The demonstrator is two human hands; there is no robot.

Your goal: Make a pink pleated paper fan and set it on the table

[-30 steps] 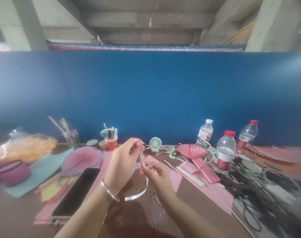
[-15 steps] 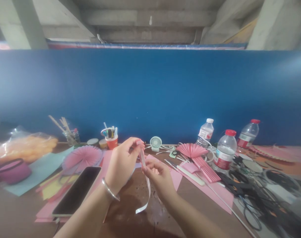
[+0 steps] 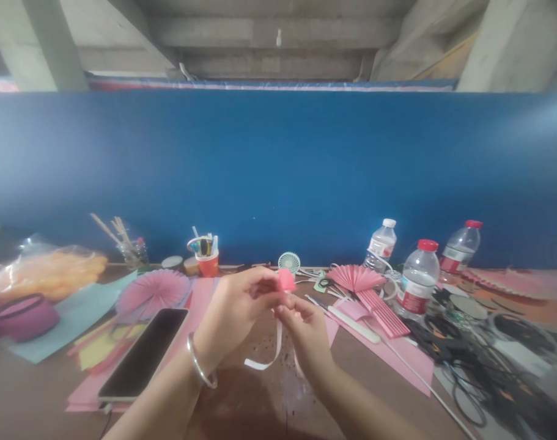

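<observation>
Over the middle of the table, my left hand pinches a small pink paper piece, whose upper part shows above the fingertips. Right beside it, my right hand has its thumb and fingers closed at the lower edge of the paper. A narrow white strip, like tape backing, hangs from between the fingertips and curls to the left at its free end. The fingers hide where strip and paper meet. A silver bangle circles my left wrist.
A phone and a pink folded-paper fan lie to the left. Pink pleated paper, a white-handled tool, bottles and tangled cables are on the right. A small fan and a pen cup stand behind.
Both hands have shifted slightly right, and the left one has dropped a little. The pink piece has turned from narrow to broad side. The strip's free end has swung left and up.
</observation>
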